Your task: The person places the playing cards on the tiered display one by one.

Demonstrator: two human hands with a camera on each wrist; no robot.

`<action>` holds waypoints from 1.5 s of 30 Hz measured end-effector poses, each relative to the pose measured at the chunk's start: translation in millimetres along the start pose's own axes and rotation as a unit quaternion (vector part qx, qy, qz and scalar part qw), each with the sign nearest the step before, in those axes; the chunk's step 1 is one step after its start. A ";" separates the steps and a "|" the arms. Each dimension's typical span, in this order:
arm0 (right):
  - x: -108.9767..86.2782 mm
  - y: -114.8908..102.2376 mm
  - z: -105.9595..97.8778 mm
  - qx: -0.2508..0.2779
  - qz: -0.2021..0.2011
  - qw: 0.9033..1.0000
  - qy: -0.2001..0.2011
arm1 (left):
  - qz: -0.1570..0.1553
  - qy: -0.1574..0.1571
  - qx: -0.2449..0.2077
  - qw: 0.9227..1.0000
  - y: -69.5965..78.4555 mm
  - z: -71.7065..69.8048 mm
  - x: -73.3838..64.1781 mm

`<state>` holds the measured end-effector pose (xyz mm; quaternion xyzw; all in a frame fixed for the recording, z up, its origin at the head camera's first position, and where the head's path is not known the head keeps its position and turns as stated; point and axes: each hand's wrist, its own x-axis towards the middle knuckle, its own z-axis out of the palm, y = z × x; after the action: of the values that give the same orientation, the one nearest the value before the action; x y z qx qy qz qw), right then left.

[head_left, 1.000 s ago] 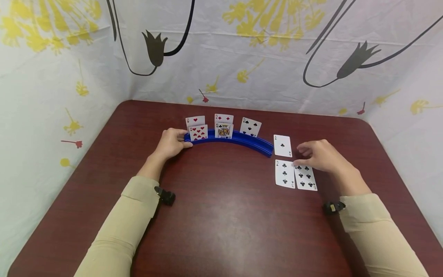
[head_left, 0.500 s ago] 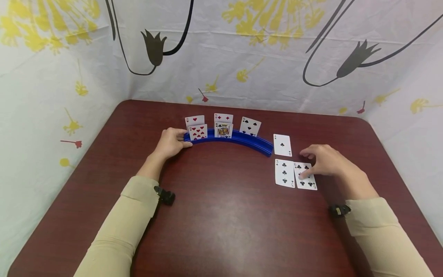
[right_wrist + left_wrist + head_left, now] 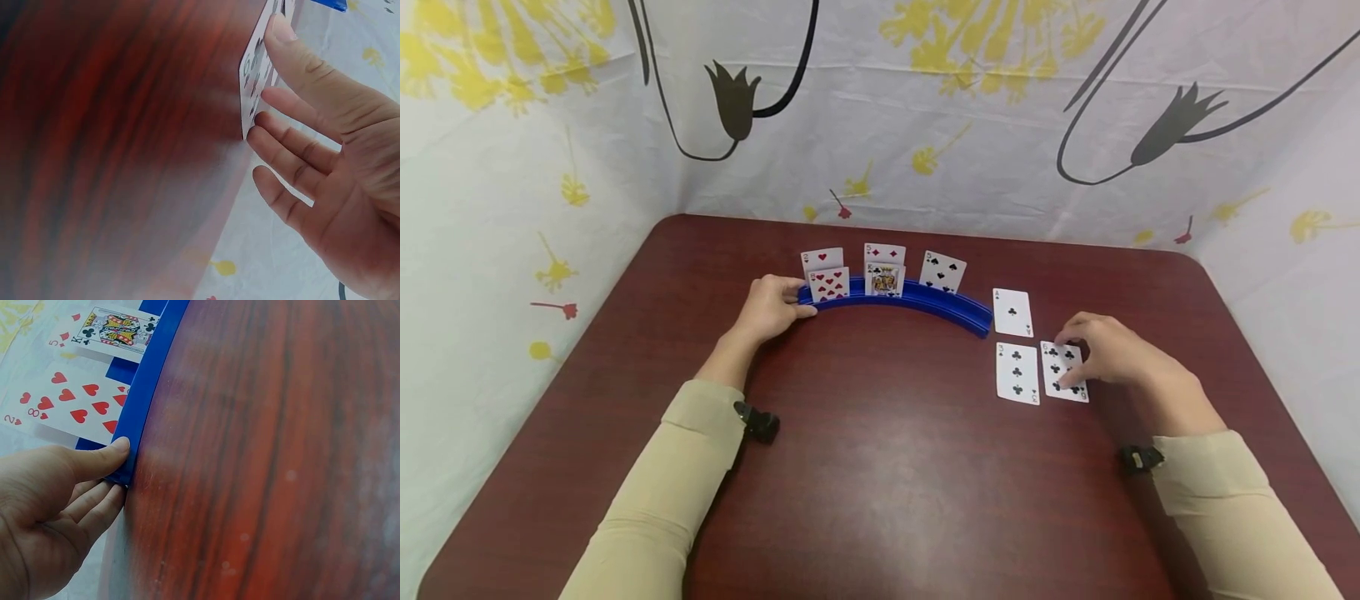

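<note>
A curved blue card holder (image 3: 951, 310) stands across the back of the table. My left hand (image 3: 766, 310) pinches its left end, thumb (image 3: 112, 456) on the front rim and fingertips at the end behind. In its slots stand a two of hearts (image 3: 822, 257) behind an eight of hearts (image 3: 829, 285), a five of diamonds (image 3: 884, 251) behind a king of clubs (image 3: 885, 280), and a five of spades (image 3: 943, 272). On the right, my right hand (image 3: 1116, 354) touches a six of clubs (image 3: 1052, 369) lying face up, thumb on its face, other fingertips at its edge.
An ace of clubs (image 3: 1012, 314) and a three of clubs (image 3: 1017, 373) lie face up beside the holder's right end. A patterned white sheet (image 3: 880, 167) hangs behind the dark wooden table (image 3: 880, 467).
My right hand has moved right, its thumb coming onto the six of clubs. That card has slid right and slightly away from me, off the three. My left hand stays on the holder.
</note>
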<state>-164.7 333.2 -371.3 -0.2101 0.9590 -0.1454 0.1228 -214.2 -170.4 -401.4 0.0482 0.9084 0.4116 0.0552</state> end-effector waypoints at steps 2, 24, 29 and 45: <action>0.6 1.7 -0.5 -0.001 0.001 1.000 0.000 | 0.002 0.000 -0.001 1.000 0.0 -0.2 0.5; -1.9 13.4 -5.3 -0.028 0.032 0.999 0.004 | 0.006 -0.001 -0.006 1.000 -1.0 0.0 0.8; -0.6 14.0 -3.0 -0.021 0.020 0.999 0.028 | 0.006 0.001 -0.004 1.000 -2.3 0.7 1.0; 0.7 7.7 -11.4 0.026 -0.012 0.988 0.149 | 0.007 0.002 -0.004 1.000 -1.6 -0.6 1.2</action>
<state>-171.6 342.2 -363.4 -0.1943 0.9599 -0.2015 -0.0177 -215.5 -171.8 -402.3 0.0537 0.9065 0.4157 0.0505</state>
